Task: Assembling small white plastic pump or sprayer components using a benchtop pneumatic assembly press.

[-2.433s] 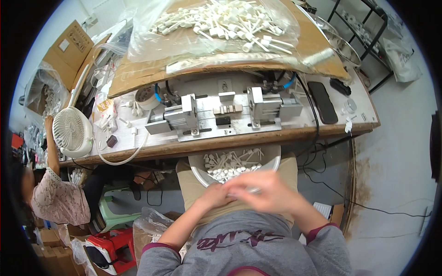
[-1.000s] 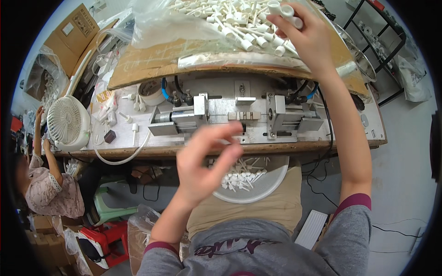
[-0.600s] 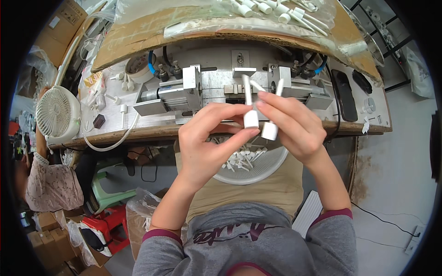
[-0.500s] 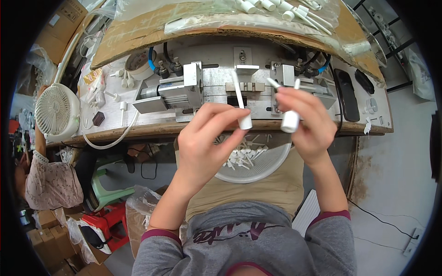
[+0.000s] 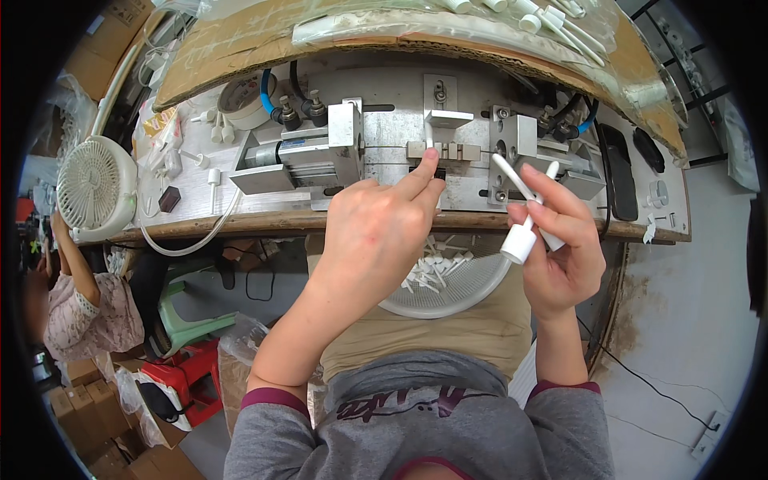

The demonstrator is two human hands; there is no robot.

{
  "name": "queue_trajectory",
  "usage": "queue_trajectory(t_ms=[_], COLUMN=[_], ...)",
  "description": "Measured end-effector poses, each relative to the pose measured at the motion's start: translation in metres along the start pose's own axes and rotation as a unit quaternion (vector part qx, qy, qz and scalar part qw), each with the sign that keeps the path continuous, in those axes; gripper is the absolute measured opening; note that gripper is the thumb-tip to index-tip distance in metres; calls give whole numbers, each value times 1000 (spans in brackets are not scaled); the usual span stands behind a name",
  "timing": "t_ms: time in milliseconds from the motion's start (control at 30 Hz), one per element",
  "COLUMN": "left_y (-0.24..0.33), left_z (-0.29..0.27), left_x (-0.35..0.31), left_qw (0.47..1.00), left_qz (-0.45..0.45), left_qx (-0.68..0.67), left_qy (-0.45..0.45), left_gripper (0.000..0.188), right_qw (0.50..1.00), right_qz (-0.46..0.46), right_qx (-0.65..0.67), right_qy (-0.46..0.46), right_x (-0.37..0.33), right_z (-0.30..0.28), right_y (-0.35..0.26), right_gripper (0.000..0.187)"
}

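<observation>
My left hand (image 5: 376,232) reaches over the bench edge to a small slotted metal block (image 5: 464,151). Its index fingertip presses on a thin white plastic stick (image 5: 429,134) at that block; the stick's lower part and my thumb are hidden under the hand. To the right, my right hand (image 5: 564,252) is closed around two white capped sticks. One has its round cap (image 5: 518,243) toward me, and the other stick (image 5: 514,176) slants up and left. Below the hands, a white mesh basket (image 5: 448,308) in my lap holds several similar white pieces.
Metal cylinder clamps flank the block, the left clamp (image 5: 346,144) and the right clamp (image 5: 514,140). A cardboard sheet (image 5: 240,68) overhangs the back with more white sticks on top. A white fan (image 5: 98,184) stands left; a phone (image 5: 614,172) lies right. Another person's arm (image 5: 76,260) shows far left.
My left hand has moved forward, bringing its white stick down from the air to the metal block. My right hand has turned and shifted right and slightly lower, still holding its sticks.
</observation>
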State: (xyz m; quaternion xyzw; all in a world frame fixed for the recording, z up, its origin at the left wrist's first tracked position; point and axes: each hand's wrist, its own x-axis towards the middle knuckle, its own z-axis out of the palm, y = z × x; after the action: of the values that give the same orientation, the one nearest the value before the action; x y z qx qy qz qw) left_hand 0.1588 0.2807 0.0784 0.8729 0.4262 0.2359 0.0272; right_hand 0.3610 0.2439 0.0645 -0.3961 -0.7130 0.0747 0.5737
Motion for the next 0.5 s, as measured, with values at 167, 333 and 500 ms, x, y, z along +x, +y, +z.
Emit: queue_trajectory(t_ms=[167,333,500], left_y=[-5,9,20], left_z=[2,-5,-14], left_x=[-2,-6,-18], left_qw=[999,962,932], left_qz=[6,-21,-22], left_qx=[-34,-267,-345], left_qy=[14,60,108], left_gripper=[29,37,36], right_qw=[993,978,970], right_qz=[-40,-109,-159], right_qx=[-109,-180,-179], right_qy=[22,8,-44], right_x=[4,-7,-2], right_z=[-1,5,12], right_y=[-2,-2,-4], right_gripper=[27,33,33])
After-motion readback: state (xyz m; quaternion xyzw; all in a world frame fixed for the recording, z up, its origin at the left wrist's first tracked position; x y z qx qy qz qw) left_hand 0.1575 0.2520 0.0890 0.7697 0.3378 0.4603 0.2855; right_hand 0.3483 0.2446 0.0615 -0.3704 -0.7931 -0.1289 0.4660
